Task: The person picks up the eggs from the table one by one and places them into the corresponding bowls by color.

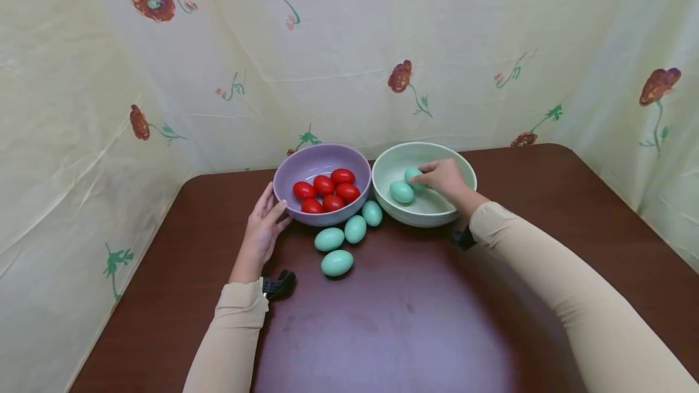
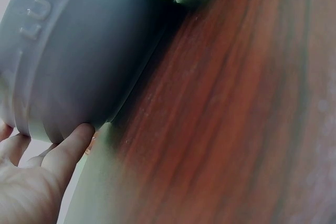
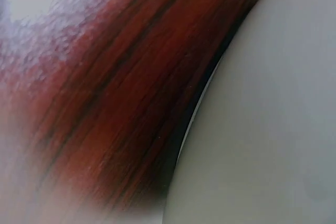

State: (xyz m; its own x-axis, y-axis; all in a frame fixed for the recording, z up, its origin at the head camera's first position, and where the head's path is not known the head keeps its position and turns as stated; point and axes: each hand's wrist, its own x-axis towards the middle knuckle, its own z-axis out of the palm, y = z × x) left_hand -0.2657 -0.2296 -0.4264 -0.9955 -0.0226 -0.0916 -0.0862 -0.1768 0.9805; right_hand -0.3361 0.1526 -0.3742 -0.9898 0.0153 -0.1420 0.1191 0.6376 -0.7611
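Note:
My left hand (image 1: 261,236) rests its fingers and thumb against the outer left side of a purple bowl (image 1: 292,170), which holds several red eggs (image 1: 324,185). In the left wrist view, the fingertips (image 2: 79,136) lie on the outside wall of that bowl, below raised lettering. Inside the pale green bowl (image 1: 389,165), my right hand (image 1: 446,179) pinches a mint-green egg (image 1: 412,175) between thumb and fingers. Beside it lies another mint-green egg (image 1: 401,191). The right wrist view shows only the bowl's outer wall (image 3: 262,108) and table, with the hand hidden.
Several mint-green eggs (image 1: 337,263) lie on the dark brown wooden table (image 1: 409,320) in front of the bowls, the farthest close by both bowls. The two bowls stand side by side near the back edge. A flowered curtain (image 1: 338,77) hangs behind and at both sides.

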